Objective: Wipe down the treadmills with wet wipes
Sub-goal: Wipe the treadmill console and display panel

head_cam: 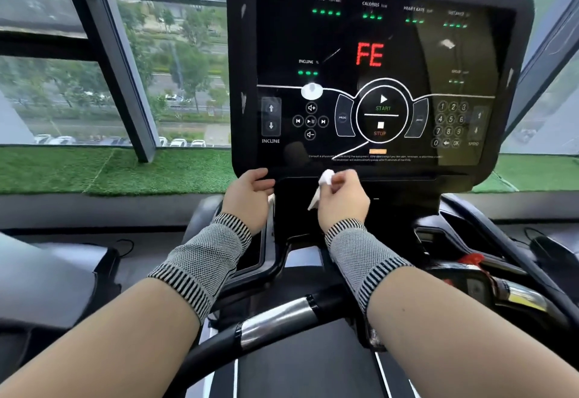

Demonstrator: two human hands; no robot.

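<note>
Both forearms reach forward from the bottom of the view, each wearing a grey knitted wrist sleeve with striped cuffs. At the end of the right one, the right hand has its fingers curled around a crumpled white wet wipe, pinching it so that one bunched end sticks up above the knuckles and a thin tail hangs down on the hand's left side. The wipe's upper end sits against the lower edge of the treadmill console, just below the printed warning text. Just beside it, the left hand grips the console's bottom left corner, thumb curled over the front edge and fingers hidden behind the frame.

Above the hands, the black console panel shows "FE" in red, green indicator dots, a round START and STOP control, INCLINE arrows and a number keypad, with "Fitness" printed at the top. Below the arms, a curved black handlebar with silver grip sensors crosses the frame. Behind the console lie a strip of green artificial turf and large windows looking out on trees and parked cars.
</note>
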